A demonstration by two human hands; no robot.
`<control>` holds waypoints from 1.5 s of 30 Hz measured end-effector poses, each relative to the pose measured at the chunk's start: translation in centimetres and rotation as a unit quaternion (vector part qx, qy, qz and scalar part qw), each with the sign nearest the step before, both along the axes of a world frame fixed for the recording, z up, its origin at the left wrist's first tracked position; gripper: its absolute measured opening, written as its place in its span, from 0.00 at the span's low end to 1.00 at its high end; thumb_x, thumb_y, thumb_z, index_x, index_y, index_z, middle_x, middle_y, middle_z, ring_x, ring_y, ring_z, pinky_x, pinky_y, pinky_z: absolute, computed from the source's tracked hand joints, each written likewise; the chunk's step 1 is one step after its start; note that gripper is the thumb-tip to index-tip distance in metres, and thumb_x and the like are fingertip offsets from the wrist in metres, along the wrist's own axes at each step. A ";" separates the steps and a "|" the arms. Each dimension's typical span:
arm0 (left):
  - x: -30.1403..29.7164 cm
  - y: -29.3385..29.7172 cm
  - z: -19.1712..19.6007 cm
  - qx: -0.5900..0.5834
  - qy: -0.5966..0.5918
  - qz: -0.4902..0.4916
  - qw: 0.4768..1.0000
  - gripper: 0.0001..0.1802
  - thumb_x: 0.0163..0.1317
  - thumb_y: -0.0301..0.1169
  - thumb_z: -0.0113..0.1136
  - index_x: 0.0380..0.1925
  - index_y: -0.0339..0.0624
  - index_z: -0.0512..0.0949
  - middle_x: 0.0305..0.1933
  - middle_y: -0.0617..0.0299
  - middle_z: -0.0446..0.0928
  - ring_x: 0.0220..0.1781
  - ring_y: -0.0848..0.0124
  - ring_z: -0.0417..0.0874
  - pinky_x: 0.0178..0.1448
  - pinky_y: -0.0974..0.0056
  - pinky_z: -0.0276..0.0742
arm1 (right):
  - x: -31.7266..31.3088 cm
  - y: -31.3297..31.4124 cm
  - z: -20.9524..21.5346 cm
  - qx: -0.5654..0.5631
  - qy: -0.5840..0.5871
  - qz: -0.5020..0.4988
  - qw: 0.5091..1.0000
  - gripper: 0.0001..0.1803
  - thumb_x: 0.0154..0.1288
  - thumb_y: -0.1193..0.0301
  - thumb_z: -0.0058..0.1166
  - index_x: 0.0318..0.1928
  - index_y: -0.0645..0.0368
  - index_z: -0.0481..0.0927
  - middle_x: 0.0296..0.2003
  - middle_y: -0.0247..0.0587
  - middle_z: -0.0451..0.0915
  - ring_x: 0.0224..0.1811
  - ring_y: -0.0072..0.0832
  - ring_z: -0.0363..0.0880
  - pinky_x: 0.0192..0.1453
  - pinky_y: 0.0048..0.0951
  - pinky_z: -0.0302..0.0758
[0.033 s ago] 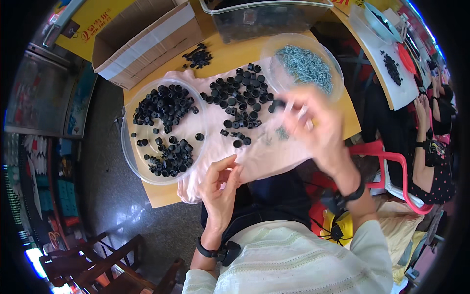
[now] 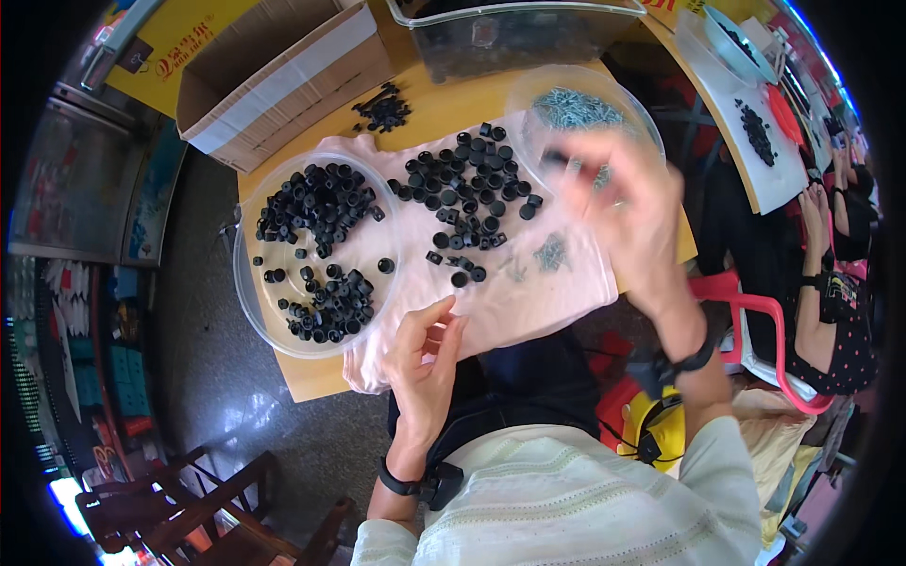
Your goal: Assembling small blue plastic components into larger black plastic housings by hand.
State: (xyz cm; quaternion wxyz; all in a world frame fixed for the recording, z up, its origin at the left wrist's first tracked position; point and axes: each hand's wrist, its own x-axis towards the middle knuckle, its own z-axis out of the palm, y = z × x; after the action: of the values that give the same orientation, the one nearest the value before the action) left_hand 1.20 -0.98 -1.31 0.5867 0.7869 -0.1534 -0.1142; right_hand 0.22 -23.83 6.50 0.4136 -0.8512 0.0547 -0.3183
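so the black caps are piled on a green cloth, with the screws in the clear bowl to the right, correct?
Not quite: the head view shows the cloth is pale pink, not green. The black caps do lie on it, and the screws are in the clear bowl to the right.

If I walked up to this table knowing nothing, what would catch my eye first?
Most likely the small black plastic caps, scattered over a pale pink cloth in the middle of the table, with many more piled in a clear round tray at the left. Next, the right hand, blurred, raised in front of a clear bowl of grey screws, while the left hand rests at the cloth's near edge.
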 end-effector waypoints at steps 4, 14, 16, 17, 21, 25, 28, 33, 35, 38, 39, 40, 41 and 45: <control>1.5 -1.0 -0.7 0.099 -0.146 -0.004 0.984 0.14 0.58 0.20 0.63 0.45 0.38 0.80 0.28 0.65 0.75 0.24 0.81 0.71 0.27 0.76 0.66 | 7.1 -5.8 3.8 -0.058 -0.008 -0.148 0.987 0.14 0.62 0.66 0.60 0.46 0.58 0.82 0.32 0.30 0.78 0.28 0.13 0.69 0.28 0.18 0.67; 3.7 -3.7 1.1 0.202 -0.208 -0.044 0.956 0.14 0.59 0.18 0.59 0.46 0.37 0.79 0.28 0.57 0.75 0.23 0.72 0.73 0.30 0.71 0.69 | 11.9 -10.6 5.3 -0.211 -0.003 -0.160 0.964 0.28 0.61 0.62 0.59 0.56 0.69 0.72 0.48 0.53 0.78 0.41 0.35 0.77 0.46 0.32 0.73; 3.9 -2.8 0.7 0.196 -0.168 -0.010 0.966 0.12 0.60 0.19 0.58 0.45 0.37 0.80 0.30 0.55 0.77 0.25 0.69 0.76 0.32 0.69 0.72 | 9.4 -5.0 5.9 -0.078 0.050 -0.055 0.994 0.28 0.60 0.63 0.60 0.58 0.65 0.72 0.51 0.49 0.77 0.40 0.35 0.77 0.47 0.34 0.72; 3.8 -2.8 0.8 0.206 -0.163 -0.018 0.965 0.11 0.60 0.19 0.58 0.43 0.36 0.80 0.31 0.54 0.78 0.27 0.68 0.79 0.34 0.68 0.73 | 8.4 -5.0 4.4 -0.139 0.052 -0.062 0.987 0.20 0.60 0.66 0.60 0.50 0.63 0.76 0.42 0.44 0.78 0.34 0.30 0.75 0.39 0.29 0.72; 3.7 -2.6 0.4 0.181 -0.182 -0.027 0.966 0.10 0.59 0.22 0.60 0.42 0.41 0.79 0.31 0.54 0.77 0.28 0.59 0.80 0.32 0.62 0.75 | 3.4 -0.1 -1.0 -0.030 0.034 0.049 0.998 0.10 0.60 0.72 0.61 0.42 0.59 0.81 0.33 0.36 0.79 0.29 0.24 0.74 0.31 0.22 0.71; 2.7 -2.2 1.4 0.128 -0.194 -0.024 0.972 0.12 0.57 0.18 0.61 0.42 0.39 0.79 0.31 0.54 0.77 0.27 0.63 0.81 0.31 0.64 0.74 | -1.0 2.9 -4.5 0.072 0.126 0.117 0.982 0.08 0.59 0.75 0.61 0.40 0.60 0.81 0.31 0.39 0.78 0.30 0.28 0.77 0.33 0.26 0.74; 1.9 -1.4 1.3 0.103 -0.250 -0.066 0.960 0.15 0.54 0.16 0.63 0.42 0.39 0.80 0.31 0.57 0.78 0.28 0.66 0.82 0.29 0.66 0.75 | -2.9 4.2 -5.1 0.164 0.152 0.137 0.965 0.08 0.61 0.76 0.60 0.41 0.62 0.81 0.32 0.38 0.78 0.27 0.22 0.75 0.30 0.23 0.72; 0.3 -0.5 1.2 0.066 -0.272 -0.164 0.946 0.15 0.52 0.17 0.66 0.41 0.39 0.81 0.31 0.58 0.80 0.31 0.69 0.83 0.32 0.69 0.78 | -5.6 4.3 -4.6 0.359 0.225 0.202 0.883 0.07 0.63 0.79 0.58 0.42 0.67 0.81 0.33 0.37 0.80 0.26 0.17 0.75 0.28 0.18 0.71; 0.0 -0.7 1.0 0.067 -0.270 -0.192 0.941 0.16 0.52 0.17 0.66 0.41 0.39 0.81 0.32 0.58 0.80 0.31 0.69 0.83 0.32 0.69 0.78 | -6.6 3.8 -4.7 0.387 0.246 0.205 0.865 0.08 0.63 0.80 0.58 0.42 0.68 0.81 0.32 0.39 0.81 0.27 0.17 0.77 0.29 0.17 0.74; -0.3 -2.0 0.8 0.041 -0.275 -0.211 0.937 0.16 0.51 0.17 0.66 0.42 0.39 0.81 0.31 0.58 0.80 0.28 0.70 0.82 0.29 0.69 0.76 | -7.5 2.9 -5.2 0.436 0.261 0.183 0.842 0.09 0.63 0.79 0.58 0.43 0.67 0.81 0.31 0.38 0.82 0.27 0.17 0.77 0.30 0.18 0.75; -0.4 -2.5 1.2 0.048 -0.247 -0.207 0.945 0.15 0.51 0.17 0.66 0.41 0.39 0.81 0.32 0.58 0.80 0.27 0.70 0.81 0.29 0.69 0.75 | -7.8 2.6 -5.6 0.453 0.257 0.174 0.836 0.08 0.62 0.78 0.59 0.42 0.67 0.81 0.30 0.37 0.82 0.28 0.17 0.77 0.32 0.18 0.75; -0.3 -2.9 1.4 0.056 -0.219 -0.203 0.953 0.14 0.52 0.18 0.66 0.40 0.39 0.81 0.32 0.58 0.80 0.27 0.70 0.80 0.28 0.69 0.74 | -8.1 2.5 -5.6 0.455 0.255 0.172 0.836 0.08 0.62 0.78 0.59 0.42 0.67 0.81 0.30 0.37 0.82 0.28 0.17 0.77 0.32 0.18 0.75; 0.0 -3.2 1.2 0.057 -0.220 -0.205 0.952 0.14 0.52 0.18 0.66 0.40 0.39 0.81 0.32 0.58 0.80 0.27 0.70 0.80 0.28 0.69 0.74 | -8.4 2.3 -5.6 0.398 0.242 0.136 0.875 0.08 0.61 0.78 0.59 0.41 0.66 0.81 0.31 0.36 0.82 0.28 0.17 0.78 0.32 0.19 0.76; 1.5 -5.2 1.5 0.172 -0.335 -0.098 0.921 0.07 0.53 0.22 0.65 0.34 0.39 0.82 0.32 0.59 0.75 0.33 0.65 0.76 0.36 0.64 0.71 | -8.6 2.5 -6.7 0.151 0.169 0.034 0.973 0.08 0.53 0.80 0.60 0.34 0.61 0.77 0.30 0.36 0.77 0.30 0.27 0.79 0.32 0.26 0.76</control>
State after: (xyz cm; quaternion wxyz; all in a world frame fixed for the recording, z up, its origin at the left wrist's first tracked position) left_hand 2.66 -6.19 0.23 0.3424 0.8491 -0.3954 0.0743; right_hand -8.38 -21.31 -0.21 0.5326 -0.8218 0.1426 -0.1438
